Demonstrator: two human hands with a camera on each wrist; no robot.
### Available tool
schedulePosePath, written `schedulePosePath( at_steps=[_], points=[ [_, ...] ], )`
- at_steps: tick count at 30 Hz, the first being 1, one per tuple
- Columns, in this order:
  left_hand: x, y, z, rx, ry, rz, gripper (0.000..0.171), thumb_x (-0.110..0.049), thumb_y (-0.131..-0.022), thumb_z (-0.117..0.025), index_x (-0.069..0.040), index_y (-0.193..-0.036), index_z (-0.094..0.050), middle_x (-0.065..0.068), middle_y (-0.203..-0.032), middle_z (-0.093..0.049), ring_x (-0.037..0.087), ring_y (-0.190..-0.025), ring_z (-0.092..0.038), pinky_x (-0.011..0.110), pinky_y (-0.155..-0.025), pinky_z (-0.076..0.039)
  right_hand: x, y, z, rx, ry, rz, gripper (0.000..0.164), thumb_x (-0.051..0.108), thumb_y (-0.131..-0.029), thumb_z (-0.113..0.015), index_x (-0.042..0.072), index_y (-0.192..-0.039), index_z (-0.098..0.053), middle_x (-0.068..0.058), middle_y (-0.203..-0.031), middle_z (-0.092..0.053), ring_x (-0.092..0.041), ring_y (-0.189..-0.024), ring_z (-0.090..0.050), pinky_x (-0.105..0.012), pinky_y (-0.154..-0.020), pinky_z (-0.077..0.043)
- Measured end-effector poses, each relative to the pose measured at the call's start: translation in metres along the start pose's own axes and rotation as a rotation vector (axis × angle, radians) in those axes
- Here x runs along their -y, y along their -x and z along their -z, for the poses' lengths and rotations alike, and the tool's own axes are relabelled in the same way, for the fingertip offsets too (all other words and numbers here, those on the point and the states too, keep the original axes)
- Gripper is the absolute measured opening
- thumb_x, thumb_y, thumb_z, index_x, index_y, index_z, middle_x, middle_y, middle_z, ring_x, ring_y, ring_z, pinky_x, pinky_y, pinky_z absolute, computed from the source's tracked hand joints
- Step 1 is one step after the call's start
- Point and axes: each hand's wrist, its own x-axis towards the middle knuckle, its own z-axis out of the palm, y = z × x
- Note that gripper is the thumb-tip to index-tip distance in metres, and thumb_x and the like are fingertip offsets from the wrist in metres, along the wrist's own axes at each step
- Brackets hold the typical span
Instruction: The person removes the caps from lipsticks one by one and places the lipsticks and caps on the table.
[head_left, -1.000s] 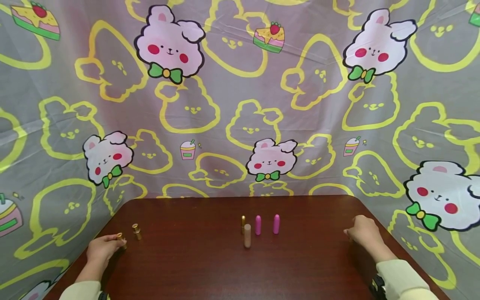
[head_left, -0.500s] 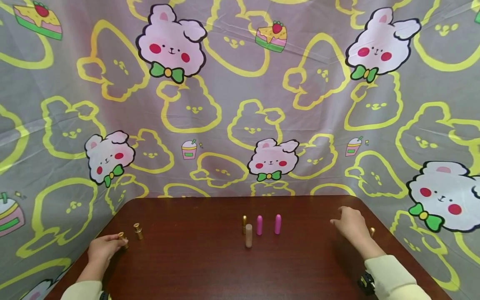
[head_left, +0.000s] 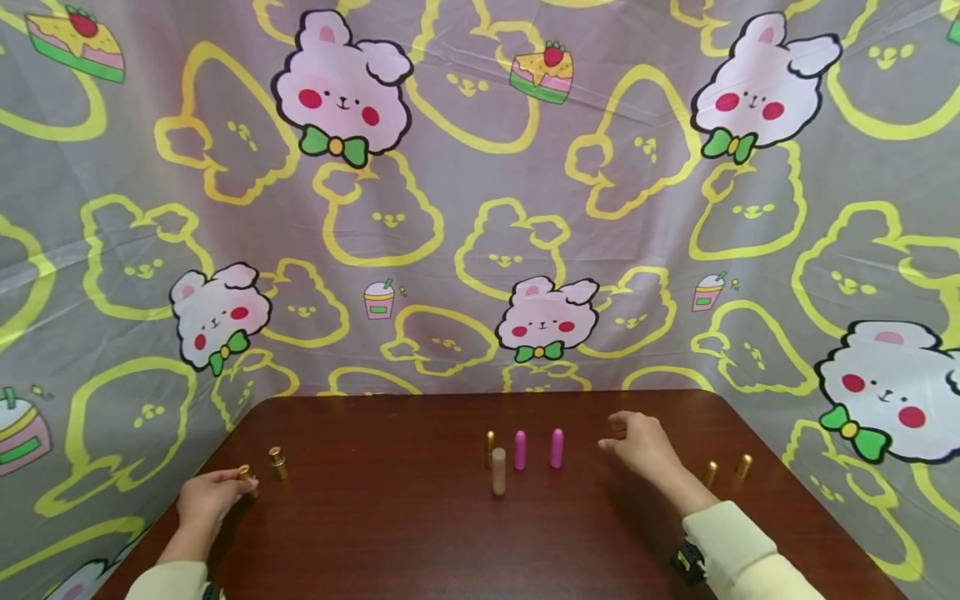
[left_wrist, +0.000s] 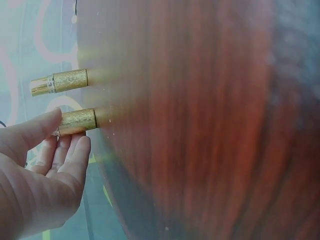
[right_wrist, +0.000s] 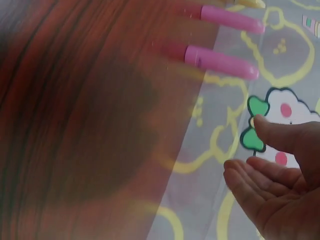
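Left wrist view: the thumb and fingertips of the left hand [left_wrist: 47, 170] grip a gold tube [left_wrist: 77, 121] from opposite sides. This tube is upright, its base apparently on the table, well to the left of the tan cylinder [head_left: 498, 472] that stands near the middle of the group. Fingers of the right hand [head_left: 641, 446] are loose and slightly bent, the thumb held apart from them, with nothing in their grasp; that hand is over the table to the right of the tan cylinder, beyond the pink pieces.

Just beside the gripped tube, also well left of the tan cylinder, a second gold tube [left_wrist: 60, 82] stands upright, its body textured, with a silvery band below a smooth narrower top. Close behind the tan cylinder, slightly to its left, is a slim gold piece [head_left: 490, 442]. Near its right side and a little behind it stands one pink piece [head_left: 520, 450]; farther right is another pink piece [head_left: 557, 448]. Well to the right of the tan cylinder, past the right hand, are two gold caps [head_left: 743, 465], upright with rounded tops.

Pale sleeves [head_left: 731, 537] cover both forearms. All these pieces share a dark reddish-brown table [head_left: 390, 533]; behind the tan cylinder hangs a grey cloth [head_left: 465, 175] printed with rabbits.
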Motion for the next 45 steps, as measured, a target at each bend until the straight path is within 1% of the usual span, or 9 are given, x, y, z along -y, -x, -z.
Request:
schedulePosePath(
  at_steps=[2, 6, 11, 15, 21, 26, 33, 39, 45],
  points=[
    [-0.001, 0.001, -0.001, -0.002, -0.002, -0.003, 0.037, 0.010, -0.070, -0.075, 0.022, -0.102, -0.061, 0.012, -0.072, -0.066, 0.006, -0.054, -0.056, 0.030, -0.051, -0.052, 0.004, -0.001, -0.006, 0.008, -0.041, 0.008, 0.037, 0.008, -0.081, -0.078, -0.010, -0.110, -0.064, -0.023, -0.102, -0.068, -0.034, -0.092, -0.066, -0.046, -0.078, -0.055],
    [-0.002, 0.002, 0.000, -0.008, -0.007, -0.007, 0.037, 0.009, -0.071, -0.075, 0.022, -0.102, -0.061, 0.011, -0.072, -0.065, 0.005, -0.054, -0.055, 0.030, -0.051, -0.052, 0.010, -0.003, -0.018, 0.022, -0.084, 0.031, 0.035, 0.007, -0.080, -0.079, -0.008, -0.108, -0.066, -0.020, -0.100, -0.069, -0.030, -0.089, -0.068, -0.043, -0.077, -0.056],
    [-0.002, 0.002, 0.000, -0.007, -0.014, -0.013, 0.038, 0.009, -0.071, -0.075, 0.022, -0.104, -0.060, 0.012, -0.072, -0.066, 0.005, -0.054, -0.056, 0.030, -0.051, -0.052, 0.016, -0.006, -0.030, 0.022, -0.089, 0.073, 0.033, 0.007, -0.079, -0.080, -0.009, -0.105, -0.067, -0.018, -0.095, -0.070, -0.029, -0.087, -0.068, -0.043, -0.076, -0.055],
    [-0.001, 0.003, 0.000, -0.004, -0.022, -0.009, 0.039, 0.009, -0.072, -0.075, 0.022, -0.105, -0.060, 0.012, -0.072, -0.066, 0.005, -0.054, -0.056, 0.031, -0.051, -0.053, 0.020, -0.010, -0.038, 0.026, -0.090, 0.084, 0.034, 0.009, -0.078, -0.081, -0.009, -0.104, -0.068, -0.016, -0.093, -0.070, -0.029, -0.087, -0.068, -0.043, -0.076, -0.055],
    [-0.002, 0.006, 0.000, 0.000, -0.013, -0.013, 0.039, 0.009, -0.071, -0.075, 0.023, -0.105, -0.061, 0.013, -0.072, -0.066, 0.005, -0.054, -0.057, 0.031, -0.052, -0.053, 0.021, -0.017, -0.048, 0.047, -0.090, 0.068, 0.029, 0.008, -0.078, -0.080, -0.006, -0.101, -0.069, -0.012, -0.091, -0.071, -0.026, -0.086, -0.067, -0.042, -0.075, -0.055],
    [-0.003, 0.007, 0.000, 0.000, 0.007, 0.001, 0.038, 0.009, -0.071, -0.075, 0.022, -0.104, -0.061, 0.011, -0.072, -0.065, 0.004, -0.054, -0.056, 0.030, -0.053, -0.054, 0.022, -0.020, -0.055, 0.039, -0.090, 0.065, 0.022, 0.007, -0.079, -0.080, -0.003, -0.096, -0.071, -0.008, -0.086, -0.070, -0.023, -0.082, -0.066, -0.040, -0.073, -0.055],
    [-0.004, 0.008, 0.001, 0.004, 0.034, 0.001, 0.037, 0.011, -0.071, -0.073, 0.023, -0.104, -0.060, 0.006, -0.070, -0.063, 0.004, -0.053, -0.057, 0.029, -0.053, -0.055, 0.024, -0.021, -0.060, 0.029, -0.089, 0.063, 0.012, 0.006, -0.080, -0.079, 0.002, -0.089, -0.072, -0.005, -0.081, -0.069, -0.019, -0.076, -0.063, -0.038, -0.070, -0.054],
    [-0.004, 0.005, 0.001, 0.002, 0.026, 0.024, 0.039, 0.010, -0.071, -0.075, 0.023, -0.105, -0.060, 0.008, -0.071, -0.064, 0.006, -0.054, -0.059, 0.030, -0.053, -0.055, 0.025, -0.021, -0.061, 0.024, -0.088, 0.049, 0.009, 0.005, -0.080, -0.079, 0.004, -0.084, -0.071, -0.002, -0.076, -0.067, -0.017, -0.071, -0.058, -0.035, -0.067, -0.052],
    [-0.002, 0.002, 0.002, 0.007, 0.013, 0.017, 0.041, 0.010, -0.070, -0.076, 0.023, -0.105, -0.059, 0.012, -0.074, -0.064, 0.007, -0.055, -0.058, 0.030, -0.053, -0.054, 0.027, -0.022, -0.063, 0.040, -0.098, 0.025, 0.009, 0.005, -0.081, -0.078, 0.006, -0.084, -0.070, -0.002, -0.076, -0.065, -0.018, -0.070, -0.055, -0.033, -0.064, -0.050]
  ],
)
